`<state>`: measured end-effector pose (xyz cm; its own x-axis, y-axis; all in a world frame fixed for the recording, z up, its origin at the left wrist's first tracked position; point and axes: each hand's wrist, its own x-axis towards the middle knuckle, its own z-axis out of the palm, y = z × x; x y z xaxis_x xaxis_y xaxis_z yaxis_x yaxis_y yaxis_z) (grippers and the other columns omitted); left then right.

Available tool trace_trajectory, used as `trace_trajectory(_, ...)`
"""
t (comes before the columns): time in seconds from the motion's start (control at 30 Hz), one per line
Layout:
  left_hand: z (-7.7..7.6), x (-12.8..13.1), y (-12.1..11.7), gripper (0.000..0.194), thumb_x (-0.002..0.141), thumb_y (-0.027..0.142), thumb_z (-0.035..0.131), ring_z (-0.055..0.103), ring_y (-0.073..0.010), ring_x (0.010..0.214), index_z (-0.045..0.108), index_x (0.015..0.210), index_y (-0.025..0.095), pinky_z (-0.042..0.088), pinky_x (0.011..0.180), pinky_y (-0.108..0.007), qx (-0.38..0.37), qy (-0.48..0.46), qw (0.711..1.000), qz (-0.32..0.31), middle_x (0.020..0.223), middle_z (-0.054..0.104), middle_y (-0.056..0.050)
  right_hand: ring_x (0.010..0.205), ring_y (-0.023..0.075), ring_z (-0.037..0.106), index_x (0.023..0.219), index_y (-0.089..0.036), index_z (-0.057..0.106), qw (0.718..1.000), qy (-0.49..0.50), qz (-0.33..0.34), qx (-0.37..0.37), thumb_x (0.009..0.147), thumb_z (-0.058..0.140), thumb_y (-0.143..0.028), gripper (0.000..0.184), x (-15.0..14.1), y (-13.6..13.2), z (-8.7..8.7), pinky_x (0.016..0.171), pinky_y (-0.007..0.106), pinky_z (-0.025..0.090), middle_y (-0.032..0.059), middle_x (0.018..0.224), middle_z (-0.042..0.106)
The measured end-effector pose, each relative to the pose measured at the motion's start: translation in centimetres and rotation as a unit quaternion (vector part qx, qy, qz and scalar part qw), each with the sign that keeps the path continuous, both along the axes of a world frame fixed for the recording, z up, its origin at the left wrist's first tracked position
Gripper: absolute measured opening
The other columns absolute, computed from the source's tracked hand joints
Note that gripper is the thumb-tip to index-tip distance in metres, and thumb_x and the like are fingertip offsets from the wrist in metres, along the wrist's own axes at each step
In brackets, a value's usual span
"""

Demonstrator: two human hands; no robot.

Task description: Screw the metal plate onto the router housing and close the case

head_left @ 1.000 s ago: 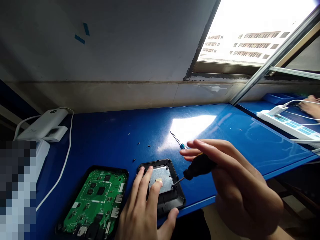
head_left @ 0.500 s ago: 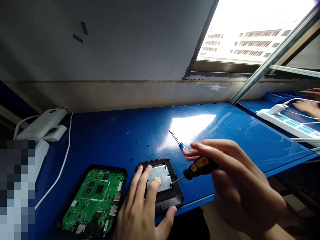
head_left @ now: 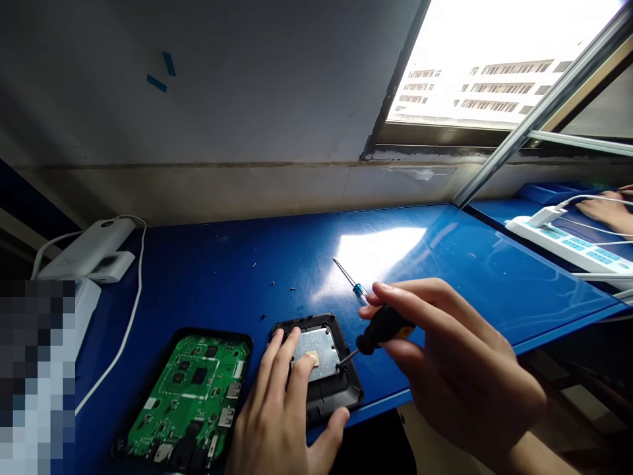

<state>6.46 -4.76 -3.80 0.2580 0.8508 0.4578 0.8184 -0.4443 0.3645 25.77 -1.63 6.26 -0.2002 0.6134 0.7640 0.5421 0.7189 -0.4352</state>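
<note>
My left hand [head_left: 279, 402] lies spread across a black plastic cover [head_left: 341, 392], its fingertips pressing on the cover and on the silver metal plate [head_left: 324, 369] inside it. A small beige pad [head_left: 312, 358] sits on that plate by the index fingertip. In my right hand [head_left: 465, 369] is a screwdriver [head_left: 383, 330] with a black and yellow handle, gripped between thumb and fingers. Its tip meets the plate's right corner, where a screw may sit; the tip is too small to be sure. Left of my left hand lies a green circuit board [head_left: 198, 376] in a black case.
Several small screws [head_left: 293, 288] lie beyond the cover. A second screwdriver [head_left: 359, 290] with a clear blue handle rests behind my right fingers. White devices [head_left: 89, 247] with a cable stand at the left. Far right: a power strip [head_left: 573, 241] and another person's hand [head_left: 603, 208].
My right hand has shifted slightly left and its grip on the screwdriver has changed, with the handle turned. The tip stays at the plate's corner. My left hand keeps its place.
</note>
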Motion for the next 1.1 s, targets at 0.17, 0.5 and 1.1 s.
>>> trace_trajectory(0.17, 0.02, 0.03, 0.03, 0.037, 0.088, 0.035, 0.065, 0.055, -0.0320, 0.144, 0.056, 0.123, 0.026, 0.066, 0.088, -0.043, 0.001, -0.014, 1.000, -0.003, 0.151, 0.063, -0.011, 0.108, 0.0164, 0.073, 0.152, -0.024, 0.054, 0.999, -0.019, 0.008, -0.033, 0.095, 0.057, 0.003, 0.062, -0.05, -0.40, 0.24, 0.086, 0.029, 0.065, 0.0074, 0.131, 0.069)
trace_trajectory(0.5, 0.25, -0.02, -0.04, 0.040, 0.089, 0.036, 0.064, 0.055, -0.0331, 0.144, 0.053, 0.127, 0.027, 0.067, 0.087, -0.043, -0.005, 0.000, 1.000, 0.000, 0.153, 0.061, -0.012, 0.076, 0.0106, 0.065, 0.116, -0.019, 0.073, 1.000, 0.008, -0.012, 0.020, 0.092, 0.080, -0.028, 0.026, -0.35, 0.11, 0.25, 0.064, 0.024, 0.059, 0.0012, 0.094, 0.061)
trace_trajectory(1.1, -0.03, -0.02, -0.09, 0.041, 0.090, 0.038, 0.066, 0.055, -0.0335, 0.144, 0.054, 0.127, 0.027, 0.067, 0.083, -0.043, 0.002, 0.003, 1.000, -0.001, 0.154, 0.060, -0.010, 0.081, 0.0169, 0.071, 0.125, -0.019, 0.072, 1.000, 0.014, -0.004, 0.003, 0.102, 0.066, -0.033, 0.028, 0.04, -0.06, -0.26, 0.066, 0.030, 0.063, 0.0062, 0.095, 0.066)
